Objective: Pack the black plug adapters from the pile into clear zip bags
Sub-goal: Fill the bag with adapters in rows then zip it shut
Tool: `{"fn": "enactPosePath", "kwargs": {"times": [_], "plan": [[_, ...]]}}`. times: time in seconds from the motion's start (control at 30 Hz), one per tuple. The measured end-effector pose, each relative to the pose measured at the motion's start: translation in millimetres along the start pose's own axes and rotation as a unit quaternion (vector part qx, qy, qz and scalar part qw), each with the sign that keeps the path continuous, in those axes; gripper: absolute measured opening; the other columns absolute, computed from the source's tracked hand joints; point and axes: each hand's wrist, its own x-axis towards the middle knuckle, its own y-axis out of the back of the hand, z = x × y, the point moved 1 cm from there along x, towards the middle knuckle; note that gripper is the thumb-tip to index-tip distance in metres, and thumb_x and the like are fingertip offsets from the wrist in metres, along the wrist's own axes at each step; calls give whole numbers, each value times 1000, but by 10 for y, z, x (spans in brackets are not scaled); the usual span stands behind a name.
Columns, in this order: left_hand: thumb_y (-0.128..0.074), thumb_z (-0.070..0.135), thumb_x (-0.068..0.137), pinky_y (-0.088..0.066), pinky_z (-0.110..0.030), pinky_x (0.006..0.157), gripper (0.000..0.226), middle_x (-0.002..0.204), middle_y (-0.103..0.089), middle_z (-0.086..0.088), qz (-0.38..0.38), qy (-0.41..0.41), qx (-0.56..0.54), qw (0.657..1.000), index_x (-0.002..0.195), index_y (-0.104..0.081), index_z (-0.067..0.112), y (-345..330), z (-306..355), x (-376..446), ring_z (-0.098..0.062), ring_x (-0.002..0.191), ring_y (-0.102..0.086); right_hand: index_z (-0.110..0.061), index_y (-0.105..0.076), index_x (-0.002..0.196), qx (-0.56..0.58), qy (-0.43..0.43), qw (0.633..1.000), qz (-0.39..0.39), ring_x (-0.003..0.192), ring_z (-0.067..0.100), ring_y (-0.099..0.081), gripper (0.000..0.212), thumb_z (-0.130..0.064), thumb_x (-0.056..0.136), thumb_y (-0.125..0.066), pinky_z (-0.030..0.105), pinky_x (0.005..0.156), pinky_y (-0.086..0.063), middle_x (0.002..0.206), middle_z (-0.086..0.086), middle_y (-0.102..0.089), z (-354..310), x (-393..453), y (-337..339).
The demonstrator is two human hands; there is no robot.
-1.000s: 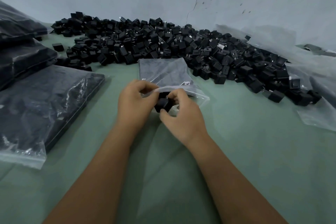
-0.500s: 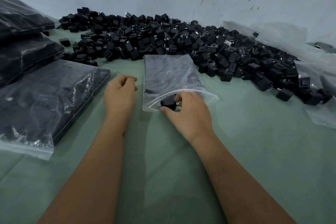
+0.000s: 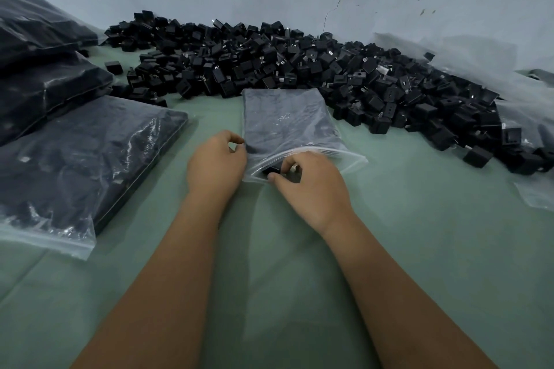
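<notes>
The right hand [image 3: 311,186] pinches a small black plug adapter [image 3: 271,170] inside the clear plastic zip bag's [image 3: 287,126] mouth; the left hand [image 3: 214,163], fingers curled, pinches the bag's left edge.

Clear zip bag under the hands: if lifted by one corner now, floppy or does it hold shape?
Probably floppy: the clear zip bag lies flat and wrinkled, seemingly almost empty. The adapter the right hand holds at its mouth may slide out. Its glossy film looks slippery.
</notes>
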Motion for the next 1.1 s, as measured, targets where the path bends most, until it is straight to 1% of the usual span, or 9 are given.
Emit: {"fn": "enactPosePath", "kwargs": {"times": [0.13,0.3,0.4,0.5,0.6,0.8,0.9,1.0,1.1], "plan": [[-55,27,91,-40,-31,62,16,68,-64,-1,-5,8,-7,1000,103,-66,27,-20,-5,17,-22,65,-59,-22,-61,62,-84,-62,993,47,77,13,-56,50,-71,71,-53,33,73,-45,66,-8,-59,-76,76,-33],[-57,27,91,-40,-30,60,14,67,-63,-1,-7,12,-25,1000,101,-66,27,-22,-3,16,-20,62,-56,-20,-48,54,-89,-52,993,52,77,18,-55,42,-55,78,-52,34,72,-43,60,-5,-52,-128,95,-77],[-50,22,91,-50,-35,72,21,79,-66,-2,-3,25,-43,999,104,-67,24,2,29,-5,-23,74,-61,-21,-63,70,0,-15,1000,16,82,14,-55,28,-47,80,-60,34,74,-48,74,-6,-62,-110,88,-80],[-44,16,90,-52,-41,85,28,95,-69,-2,6,51,-68,996,105,-65,26,44,50,-25,-23,87,-63,-23,-62,80,58,-22,998,-20,82,13,-59,19,-41,77,-65,35,73,-51,82,-9,-64,-75,42,-72],[-43,12,88,-50,-41,90,32,99,-69,-1,9,67,-76,995,106,-66,24,71,47,-17,-22,94,-63,-24,-63,91,83,-24,996,-38,91,16,-59,15,-30,78,-68,38,81,-52,93,-7,-65,-28,25,-70],[-43,9,85,-52,-39,80,33,91,-70,-4,8,67,-76,995,99,-69,23,55,48,-20,-27,76,-58,-26,-72,102,38,53,994,-92,100,19,-59,20,-26,85,-62,35,87,-47,99,-6,-70,-68,37,-63],[-42,8,85,-51,-37,78,34,88,-70,-2,11,70,-76,995,97,-68,25,61,39,-13,-25,74,-59,-26,-70,104,58,32,995,-78,104,15,-56,23,-23,84,-61,36,91,-46,104,-8,-68,-64,8,-61],[-43,8,84,-50,-36,74,34,83,-70,-4,8,68,-75,995,98,-69,25,61,46,-17,-24,68,-55,-24,-63,104,78,11,995,-68,100,15,-55,22,-21,82,-59,38,86,-48,101,-7,-63,-67,0,-55],[-44,8,81,-51,-38,78,33,78,-68,-7,-1,68,-69,995,94,-70,24,49,65,-20,-32,72,-56,-21,-59,109,37,14,997,-71,101,20,-53,27,-31,84,-60,41,88,-45,101,-2,-61,-124,53,-88]]}}
